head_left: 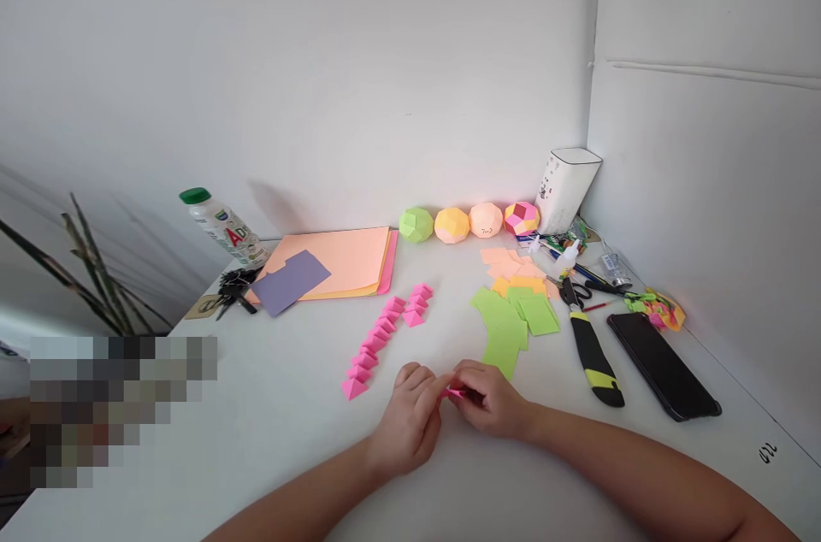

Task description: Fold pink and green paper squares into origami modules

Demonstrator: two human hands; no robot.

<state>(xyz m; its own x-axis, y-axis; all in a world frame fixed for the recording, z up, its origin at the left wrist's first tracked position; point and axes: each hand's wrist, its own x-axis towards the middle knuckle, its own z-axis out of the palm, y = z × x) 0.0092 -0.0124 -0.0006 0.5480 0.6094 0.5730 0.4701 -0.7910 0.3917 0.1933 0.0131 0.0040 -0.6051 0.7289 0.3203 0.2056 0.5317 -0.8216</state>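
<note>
Near the front middle of the table, my left hand (410, 421) and my right hand (484, 401) meet, fingers closed on a small piece of pink paper (454, 393). Most of that piece is hidden by the fingers, so its exact fold cannot be made out. Just beyond my left hand runs a row of folded pink paper pieces (373, 341) with pointed tops. A shorter row of pink paper pieces (417, 305) stands beside its far end. Green paper cutouts (504, 324) lie beyond my right hand.
Four faceted paper balls would be several; these paper balls (452, 225) line the wall. Coloured sheets (339, 256) and a purple paper (292, 281) lie left, near a bottle (224, 226). At right are a utility knife (593, 354), scissors (575, 294), glue (569, 258) and a phone (664, 364).
</note>
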